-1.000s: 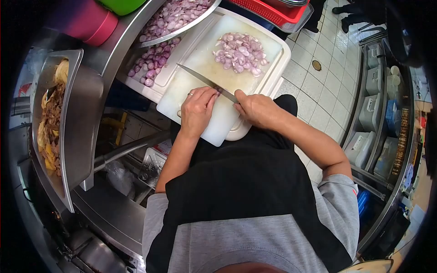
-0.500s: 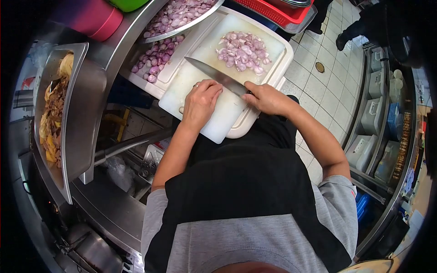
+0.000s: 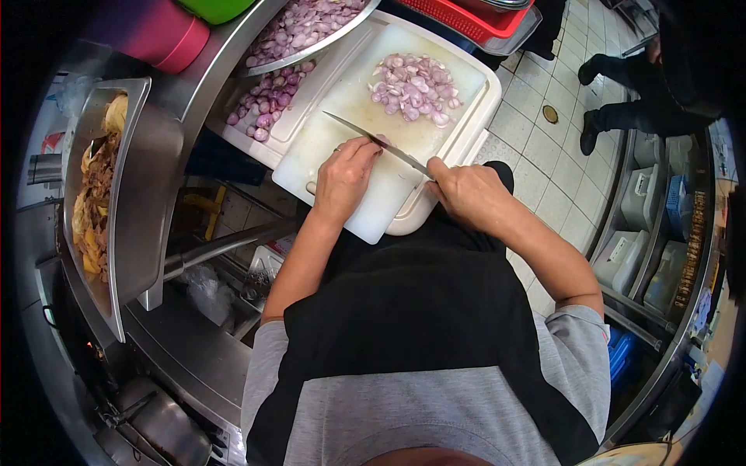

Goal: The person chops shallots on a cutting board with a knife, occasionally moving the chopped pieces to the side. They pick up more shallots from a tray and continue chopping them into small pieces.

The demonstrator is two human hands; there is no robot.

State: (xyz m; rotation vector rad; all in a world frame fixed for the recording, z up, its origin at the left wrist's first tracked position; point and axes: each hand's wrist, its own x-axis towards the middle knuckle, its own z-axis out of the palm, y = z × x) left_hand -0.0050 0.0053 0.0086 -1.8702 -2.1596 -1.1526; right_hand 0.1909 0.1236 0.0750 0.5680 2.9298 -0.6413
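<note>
My right hand (image 3: 466, 190) is closed round the handle of a knife (image 3: 395, 150), whose blade lies across the white cutting board (image 3: 307, 159) with its tip toward the upper left. Beside the blade, the fingers of my left hand (image 3: 346, 175) are bent together over a small shallot piece (image 3: 382, 140), mostly hidden by the fingertips and blade. Farther up the board is a pile of sliced shallots (image 3: 416, 87). Whole peeled shallots (image 3: 268, 101) lie in a compartment left of the board.
A metal bowl (image 3: 322, 50) of shallots stands above the whole ones. At the left is a steel pan (image 3: 148, 210) of food. A red basket (image 3: 466, 22) is at the top. Another person's legs (image 3: 622, 101) are at the upper right.
The knife has turned edge-down and its handle has moved slightly right and down with my right hand. The other person has stepped further into view; both shoes now show.
</note>
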